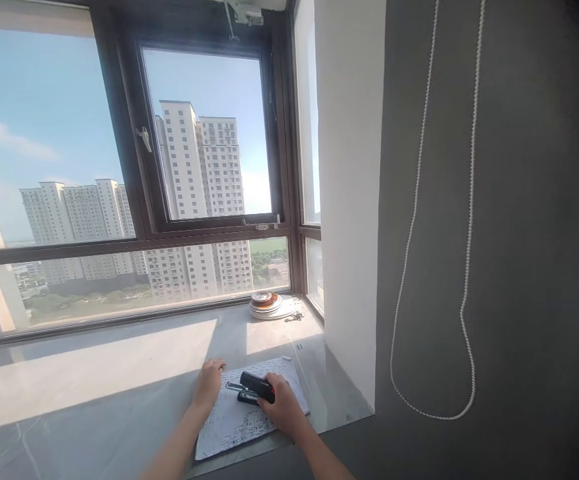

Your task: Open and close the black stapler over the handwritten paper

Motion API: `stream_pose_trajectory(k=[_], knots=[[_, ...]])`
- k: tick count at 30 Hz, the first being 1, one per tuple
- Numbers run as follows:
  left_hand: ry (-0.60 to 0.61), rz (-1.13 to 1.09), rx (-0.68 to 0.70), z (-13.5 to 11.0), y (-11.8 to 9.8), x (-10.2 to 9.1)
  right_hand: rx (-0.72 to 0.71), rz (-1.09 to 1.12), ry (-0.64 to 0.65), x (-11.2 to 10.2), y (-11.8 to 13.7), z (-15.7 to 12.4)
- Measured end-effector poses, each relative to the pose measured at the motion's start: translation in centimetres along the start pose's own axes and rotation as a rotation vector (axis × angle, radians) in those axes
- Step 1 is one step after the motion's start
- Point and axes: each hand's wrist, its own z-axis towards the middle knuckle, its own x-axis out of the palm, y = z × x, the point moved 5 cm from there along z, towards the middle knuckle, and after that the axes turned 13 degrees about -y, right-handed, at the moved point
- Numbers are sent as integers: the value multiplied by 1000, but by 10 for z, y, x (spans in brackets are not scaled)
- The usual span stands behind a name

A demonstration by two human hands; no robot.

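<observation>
Black stapler, agape over dark-marked white paper

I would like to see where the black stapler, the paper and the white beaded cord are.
Black stapler [256,384], head view: its upper arm.
Paper [238,424], head view: its lower middle part.
White beaded cord [471,177], head view: its right strand.
</observation>
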Motion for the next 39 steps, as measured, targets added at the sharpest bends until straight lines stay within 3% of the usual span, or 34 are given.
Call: stream_pose_trajectory(k=[2,6,8,14,21,26,30,34,39], knots=[[-70,-95,-36,-3,3,-10,1,11,1,2,-1,0],[-329,-281,-62,-21,2,-35,-12,-4,-6,7,-2,0],[-375,-346,-38,-35,-5,-40,-13,-17,-9,8,-1,0],[-241,-451,-34,-68,-21,-23,8,-43,5,11,-2,1],[-137,-352,-110,-63,-22,-9,-2,-97,22,16,-8,5],[-181,-430,-22,-65,-28,-13,-8,-83,7,17,-11,6],[-193,-477,48,-68,-20,-20,31,-37,-1,14,-13,5],[-160,-461,143,-69,-21,-21,28,-23,-18,11,-13,5],[-87,-383,184,-73,-36,-21,18,7,40,14,-15,6]])
